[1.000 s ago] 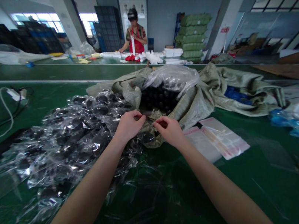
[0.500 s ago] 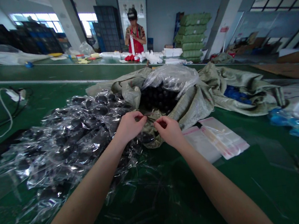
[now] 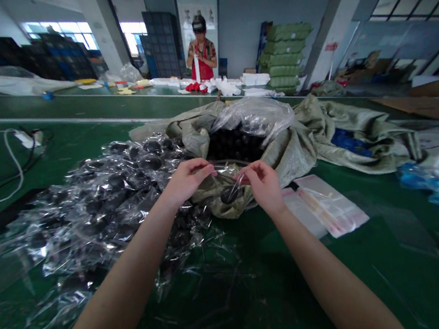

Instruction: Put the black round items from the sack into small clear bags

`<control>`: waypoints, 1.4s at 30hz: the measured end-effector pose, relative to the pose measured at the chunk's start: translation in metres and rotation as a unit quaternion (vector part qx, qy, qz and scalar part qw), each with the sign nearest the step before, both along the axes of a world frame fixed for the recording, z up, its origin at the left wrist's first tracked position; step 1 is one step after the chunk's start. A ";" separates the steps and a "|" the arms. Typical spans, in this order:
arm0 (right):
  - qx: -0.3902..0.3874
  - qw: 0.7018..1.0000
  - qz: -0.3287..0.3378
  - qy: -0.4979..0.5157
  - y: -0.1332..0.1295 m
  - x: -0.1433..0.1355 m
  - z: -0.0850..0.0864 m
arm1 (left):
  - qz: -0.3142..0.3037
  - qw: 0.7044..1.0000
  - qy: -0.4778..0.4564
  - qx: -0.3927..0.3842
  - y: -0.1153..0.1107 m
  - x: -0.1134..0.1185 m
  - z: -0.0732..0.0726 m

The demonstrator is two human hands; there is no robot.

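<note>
**Both hands lift a clear bag with a dark piece inside**

Since a second ago both hands have risen off the heap and drawn slightly apart, so a small clear bag point(image 3: 231, 183) now hangs stretched between them. Left hand point(image 3: 186, 180) pinches the bag's upper left edge between thumb and fingertips; right hand point(image 3: 264, 185) pinches the upper right edge, its fingers point(image 3: 253, 168) pressed together on the film. A dark round piece point(image 3: 230, 194) sits in the bottom of the bag, at 6 o'clock from the gap between the hands.

Under the forearms lies the green table point(image 3: 382, 261). At 9 o'clock from the hands spreads a heap of filled clear bags point(image 3: 97, 204) with dark pieces in them. At 3 o'clock, just beside the right hand, lie flat empty bags point(image 3: 328, 204) with a reddish strip. At 12 o'clock an open woven sack point(image 3: 295, 145) with a plastic liner point(image 3: 255, 114) holds more dark pieces point(image 3: 235, 144). Farther off at 12 o'clock, a person point(image 3: 201, 51) in a red apron stands at another table, with stacked green sacks point(image 3: 287, 50) at 1 o'clock.
</note>
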State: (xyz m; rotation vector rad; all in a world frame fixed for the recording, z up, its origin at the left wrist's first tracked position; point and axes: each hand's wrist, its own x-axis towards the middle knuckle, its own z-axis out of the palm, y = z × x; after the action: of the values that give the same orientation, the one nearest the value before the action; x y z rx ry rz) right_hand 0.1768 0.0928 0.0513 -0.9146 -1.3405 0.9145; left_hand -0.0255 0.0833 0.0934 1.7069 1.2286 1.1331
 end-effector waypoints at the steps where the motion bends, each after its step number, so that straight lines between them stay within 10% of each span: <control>1: -0.002 1.000 -0.015 -0.008 0.000 0.001 0.001 | -0.015 1.000 -0.012 -0.004 0.000 0.000 -0.001; 9: 0.005 0.992 -0.119 -0.051 -0.006 0.010 0.018 | -0.145 0.986 0.078 -0.007 0.001 0.007 -0.007; 29: 0.016 0.975 -0.222 -0.021 -0.012 0.009 0.027 | 0.010 0.955 0.140 0.260 -0.019 0.059 -0.036; 42: -0.001 0.999 -0.039 0.011 0.001 0.031 0.037 | 0.023 0.990 -0.135 0.016 -0.004 0.039 -0.021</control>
State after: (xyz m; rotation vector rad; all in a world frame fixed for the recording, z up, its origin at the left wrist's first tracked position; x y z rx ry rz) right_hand 0.2073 0.0934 0.0882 -0.9494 -1.2777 0.8640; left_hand 0.0134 0.0794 0.0724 1.4954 1.0903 1.3687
